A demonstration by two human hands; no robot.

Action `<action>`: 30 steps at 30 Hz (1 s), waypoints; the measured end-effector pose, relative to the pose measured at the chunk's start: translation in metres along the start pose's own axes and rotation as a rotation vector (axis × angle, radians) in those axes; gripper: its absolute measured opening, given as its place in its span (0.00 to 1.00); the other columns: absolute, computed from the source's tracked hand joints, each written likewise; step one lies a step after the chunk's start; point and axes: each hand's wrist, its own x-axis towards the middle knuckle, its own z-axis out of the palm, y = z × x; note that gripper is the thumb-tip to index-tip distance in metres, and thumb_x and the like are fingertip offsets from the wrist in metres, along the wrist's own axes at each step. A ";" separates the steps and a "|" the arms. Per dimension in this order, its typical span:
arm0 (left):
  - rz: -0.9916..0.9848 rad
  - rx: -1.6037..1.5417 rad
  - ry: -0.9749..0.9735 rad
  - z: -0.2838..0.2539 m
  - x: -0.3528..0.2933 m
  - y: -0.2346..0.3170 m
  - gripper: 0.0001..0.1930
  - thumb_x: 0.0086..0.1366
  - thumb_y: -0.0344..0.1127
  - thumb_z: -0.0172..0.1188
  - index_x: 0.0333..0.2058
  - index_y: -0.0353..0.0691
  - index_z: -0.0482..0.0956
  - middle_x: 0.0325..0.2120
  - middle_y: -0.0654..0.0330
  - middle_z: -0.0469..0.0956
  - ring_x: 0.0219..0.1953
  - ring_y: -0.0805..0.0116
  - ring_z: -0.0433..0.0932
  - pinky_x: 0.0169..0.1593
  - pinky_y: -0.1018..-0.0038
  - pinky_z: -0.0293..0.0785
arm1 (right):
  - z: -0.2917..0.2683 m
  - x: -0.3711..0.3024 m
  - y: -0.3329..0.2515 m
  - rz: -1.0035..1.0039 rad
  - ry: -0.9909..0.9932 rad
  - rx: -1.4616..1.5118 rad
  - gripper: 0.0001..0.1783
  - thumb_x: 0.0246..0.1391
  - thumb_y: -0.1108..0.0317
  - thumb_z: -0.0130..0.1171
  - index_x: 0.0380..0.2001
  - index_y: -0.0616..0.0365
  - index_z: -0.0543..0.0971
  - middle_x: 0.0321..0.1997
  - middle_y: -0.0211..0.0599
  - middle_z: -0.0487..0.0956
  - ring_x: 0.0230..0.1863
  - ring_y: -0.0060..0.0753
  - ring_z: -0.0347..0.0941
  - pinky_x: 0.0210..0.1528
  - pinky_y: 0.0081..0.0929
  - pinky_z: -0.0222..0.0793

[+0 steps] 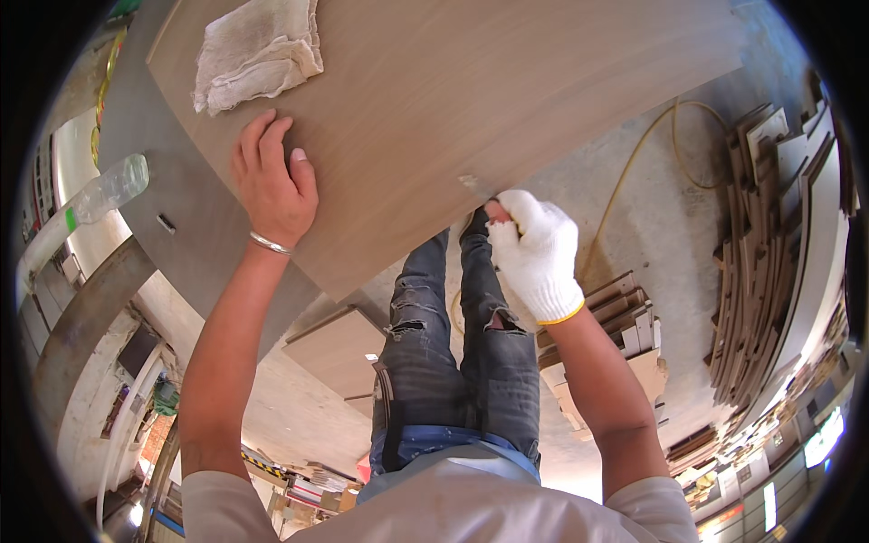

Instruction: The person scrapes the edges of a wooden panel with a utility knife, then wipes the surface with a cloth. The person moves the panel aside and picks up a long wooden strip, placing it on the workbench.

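On the desk lies a wood-grain panel (471, 100), likely stiff, heavy, best gripped by its edges. Left hand (272, 181) rests flat and released upon it below a rag (258, 50); gloved right hand (536, 253) is clenched at its near edge.

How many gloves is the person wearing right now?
1. A white knit glove covers the right hand, at the near edge of the wooden panel. The left hand is bare, flat on the panel below a rag.
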 end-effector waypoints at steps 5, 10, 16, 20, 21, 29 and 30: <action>-0.005 -0.003 0.013 -0.001 -0.001 -0.002 0.23 0.63 0.28 0.57 0.58 0.37 0.75 0.61 0.50 0.73 0.61 0.45 0.70 0.66 0.53 0.63 | -0.011 0.006 0.007 0.167 0.124 0.138 0.02 0.57 0.70 0.66 0.33 0.54 0.83 0.25 0.46 0.82 0.28 0.47 0.82 0.33 0.38 0.75; -0.016 0.000 0.026 0.000 -0.001 0.000 0.22 0.63 0.28 0.57 0.57 0.39 0.75 0.61 0.51 0.73 0.60 0.45 0.71 0.65 0.53 0.63 | -0.020 0.017 0.010 0.161 0.084 0.000 0.06 0.63 0.65 0.66 0.35 0.56 0.82 0.22 0.45 0.78 0.23 0.49 0.76 0.30 0.34 0.72; -0.008 0.014 0.039 0.003 -0.004 -0.002 0.22 0.64 0.29 0.57 0.58 0.39 0.75 0.61 0.52 0.73 0.60 0.45 0.71 0.65 0.53 0.63 | 0.004 -0.004 -0.010 0.095 0.017 -0.010 0.06 0.59 0.66 0.68 0.34 0.55 0.81 0.23 0.46 0.79 0.27 0.53 0.78 0.32 0.43 0.72; -0.002 0.016 0.051 0.006 -0.004 -0.004 0.21 0.65 0.31 0.57 0.57 0.41 0.75 0.61 0.53 0.73 0.60 0.46 0.71 0.65 0.52 0.64 | 0.026 -0.022 -0.022 0.046 0.016 0.032 0.05 0.57 0.67 0.68 0.33 0.53 0.81 0.22 0.44 0.79 0.27 0.51 0.77 0.32 0.42 0.72; -0.001 0.019 0.059 0.007 -0.004 -0.003 0.21 0.65 0.31 0.57 0.57 0.41 0.75 0.61 0.54 0.74 0.60 0.46 0.71 0.64 0.52 0.64 | 0.031 -0.025 -0.025 0.035 0.018 0.014 0.06 0.56 0.67 0.69 0.32 0.53 0.81 0.22 0.43 0.79 0.27 0.51 0.78 0.32 0.43 0.72; 0.007 0.033 0.095 0.012 -0.003 -0.004 0.20 0.65 0.33 0.58 0.57 0.43 0.75 0.59 0.57 0.74 0.60 0.48 0.71 0.63 0.53 0.65 | 0.072 -0.057 -0.056 -0.041 0.020 -0.018 0.06 0.53 0.67 0.68 0.30 0.53 0.80 0.21 0.42 0.79 0.25 0.51 0.77 0.31 0.45 0.71; 0.007 0.029 0.097 0.012 -0.003 -0.004 0.20 0.65 0.33 0.58 0.56 0.43 0.75 0.59 0.57 0.74 0.59 0.48 0.71 0.63 0.53 0.65 | 0.078 -0.062 -0.059 -0.054 0.021 -0.017 0.06 0.53 0.67 0.68 0.30 0.53 0.80 0.20 0.42 0.78 0.25 0.51 0.77 0.31 0.45 0.71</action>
